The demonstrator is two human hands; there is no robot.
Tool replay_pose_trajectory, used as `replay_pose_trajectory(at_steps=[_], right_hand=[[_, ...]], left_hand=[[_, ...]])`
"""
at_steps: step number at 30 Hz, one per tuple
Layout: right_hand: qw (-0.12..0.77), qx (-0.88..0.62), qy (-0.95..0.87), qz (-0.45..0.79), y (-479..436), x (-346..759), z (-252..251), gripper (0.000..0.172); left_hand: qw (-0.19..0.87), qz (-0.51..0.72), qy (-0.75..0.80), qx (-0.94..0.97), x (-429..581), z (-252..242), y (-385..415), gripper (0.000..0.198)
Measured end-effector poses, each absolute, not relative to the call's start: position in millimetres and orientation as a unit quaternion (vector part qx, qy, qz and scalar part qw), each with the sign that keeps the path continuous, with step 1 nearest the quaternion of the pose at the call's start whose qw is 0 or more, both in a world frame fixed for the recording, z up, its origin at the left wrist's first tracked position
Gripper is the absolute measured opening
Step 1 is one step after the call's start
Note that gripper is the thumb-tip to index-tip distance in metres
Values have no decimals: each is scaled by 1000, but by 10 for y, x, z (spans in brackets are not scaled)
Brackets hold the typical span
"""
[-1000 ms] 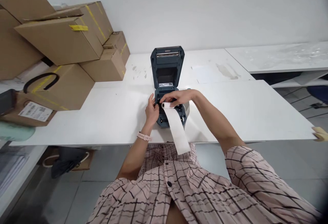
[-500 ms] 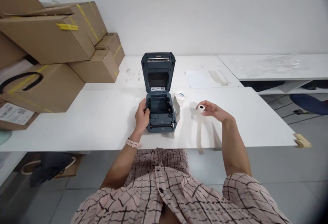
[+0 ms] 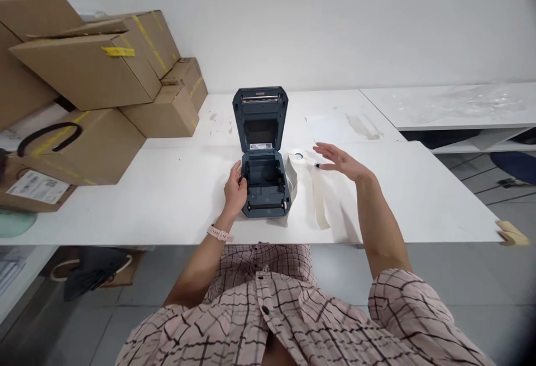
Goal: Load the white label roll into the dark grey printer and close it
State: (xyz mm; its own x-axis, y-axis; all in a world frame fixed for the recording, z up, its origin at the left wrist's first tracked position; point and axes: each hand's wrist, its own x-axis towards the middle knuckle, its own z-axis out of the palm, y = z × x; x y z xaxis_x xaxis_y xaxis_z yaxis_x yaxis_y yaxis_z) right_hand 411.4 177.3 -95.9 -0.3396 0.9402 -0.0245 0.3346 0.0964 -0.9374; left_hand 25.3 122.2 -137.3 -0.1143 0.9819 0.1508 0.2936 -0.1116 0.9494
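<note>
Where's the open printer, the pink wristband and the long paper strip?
Printer (image 3: 263,153), head view: around its hinge.
Pink wristband (image 3: 220,233), head view: middle of the strap.
Paper strip (image 3: 319,203), head view: its flat middle.

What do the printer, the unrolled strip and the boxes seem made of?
Printer: probably matte dark plastic, given its moulded shape; the shiny bar in its lid could be metal. Strip: likely paper, off-white, thin and ribbon-like. Boxes: dull brown cardboard, with folded edges.

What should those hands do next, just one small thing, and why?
Probably move the right hand to the larger white roll beside the printer: that hand looks spread open by the small roll, the printer's lid is up with no roll visible inside, and the left hand rests against the printer's side.
</note>
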Motion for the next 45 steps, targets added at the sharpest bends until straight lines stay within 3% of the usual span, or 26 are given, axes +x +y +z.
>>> replay_pose_trajectory(at_steps=[3, 6, 9, 12, 17, 19, 21, 26, 32, 39, 45], right_hand=[[210, -514, -727, 404, 2031, 3808, -813, 90], [121, -536, -751, 367, 2255, 3502, -778, 82], [110, -568, -732, 358, 2306, 3405, -753, 74], [160, -594, -702, 358, 2188, 3490, -646, 71], [370, -459, -671, 449, 1886, 3403, -324, 73], [381, -423, -681, 460, 1822, 3170, -203, 74], [315, -420, -738, 424, 1806, 2875, -104, 75], [6, -422, -867, 264, 1871, 2214, -14, 73], [-103, -426, -874, 211, 2032, 1904, -249, 71], [-83, -429, -879, 192, 2024, 1902, -472, 67], [73, -381, -913, 124, 1205, 2143, -581, 52]], left_hand=[[353, 480, 573, 563, 271, -1316, 1200, 63], [358, 476, 581, 555, 288, -1281, 1182, 62], [358, 476, 588, 546, 301, -1275, 1171, 61], [360, 484, 584, 543, 313, -1285, 1166, 61], [362, 496, 581, 534, 339, -1286, 1154, 61], [359, 495, 584, 533, 345, -1276, 1149, 61], [360, 494, 587, 531, 347, -1266, 1145, 61], [373, 500, 578, 526, 344, -1256, 1140, 64], [357, 491, 597, 525, 346, -1255, 1150, 64], [365, 496, 583, 529, 345, -1246, 1153, 63], [370, 510, 573, 524, 346, -1251, 1138, 59]])
